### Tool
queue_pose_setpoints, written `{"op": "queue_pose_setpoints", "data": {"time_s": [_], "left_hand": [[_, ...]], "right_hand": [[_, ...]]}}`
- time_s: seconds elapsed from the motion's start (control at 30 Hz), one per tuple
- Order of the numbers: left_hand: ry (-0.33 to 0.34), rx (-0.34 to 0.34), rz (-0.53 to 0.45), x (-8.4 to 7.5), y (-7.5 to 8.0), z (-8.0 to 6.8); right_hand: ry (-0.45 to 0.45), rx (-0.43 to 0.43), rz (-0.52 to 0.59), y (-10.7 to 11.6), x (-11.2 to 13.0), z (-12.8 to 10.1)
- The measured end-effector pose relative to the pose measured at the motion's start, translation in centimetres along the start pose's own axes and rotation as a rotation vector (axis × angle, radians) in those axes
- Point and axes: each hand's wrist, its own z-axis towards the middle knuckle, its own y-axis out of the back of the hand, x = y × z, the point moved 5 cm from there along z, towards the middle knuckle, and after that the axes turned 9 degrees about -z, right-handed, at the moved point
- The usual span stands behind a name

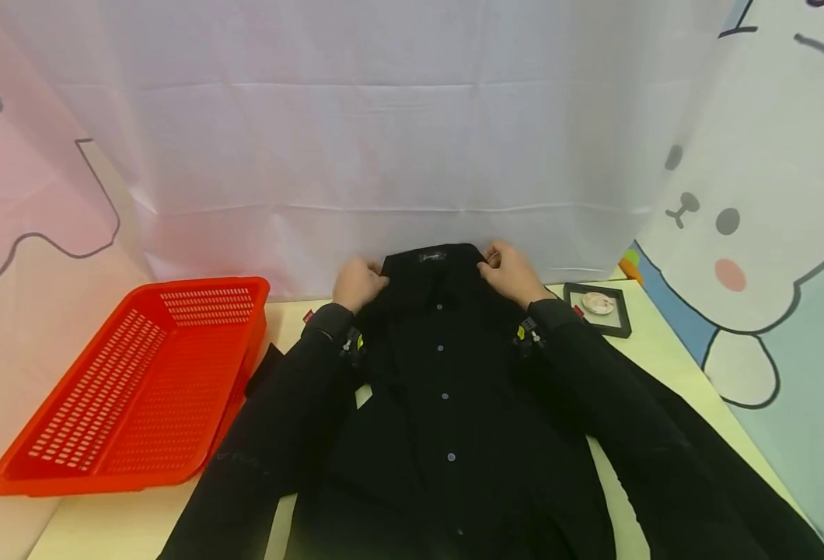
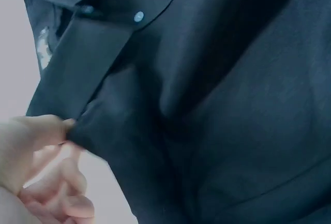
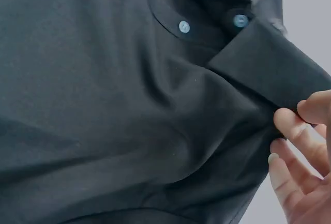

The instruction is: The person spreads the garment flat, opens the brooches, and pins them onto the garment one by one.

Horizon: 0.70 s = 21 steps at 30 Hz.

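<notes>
As we look down, the black shirt lies buttoned, front up on the table. At its collar, our left hand pinches one shoulder edge, right hand the other, prob. thumb-and-finger grips. Red basket sits to the left; framed pic beyond right wrist.

Pale yellow tabletop, creased white fabric backdrop behind, pink cartoon-print curtain on the left, white rabbit cartoon curtain on the right, soft even light
</notes>
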Motion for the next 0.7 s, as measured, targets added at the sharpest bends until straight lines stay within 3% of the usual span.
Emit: {"op": "queue_pose_setpoints", "data": {"time_s": [0.1,0.2,0.37,0.47,0.7], "left_hand": [[-0.054,-0.085,-0.029,-0.7,0.6,0.1],[-0.034,-0.076,-0.025,-0.3,0.2,0.1],[0.02,0.093,-0.012,1.5,-2.3,-0.3],[0.038,0.183,0.023,1.4,-3.0,-1.4],[0.069,0.31,0.189,-0.4,-3.3,-6.2]], "right_hand": [[-0.014,-0.011,-0.027,0.2,-0.2,0.1],[-0.013,0.017,-0.087,-0.3,-0.5,0.1],[-0.069,0.208,-0.089,-2.4,-1.0,-0.4],[-0.106,0.306,-0.039,-3.4,-1.2,-1.2],[-0.064,0.301,-0.163,-3.7,-0.2,-5.3]]}}
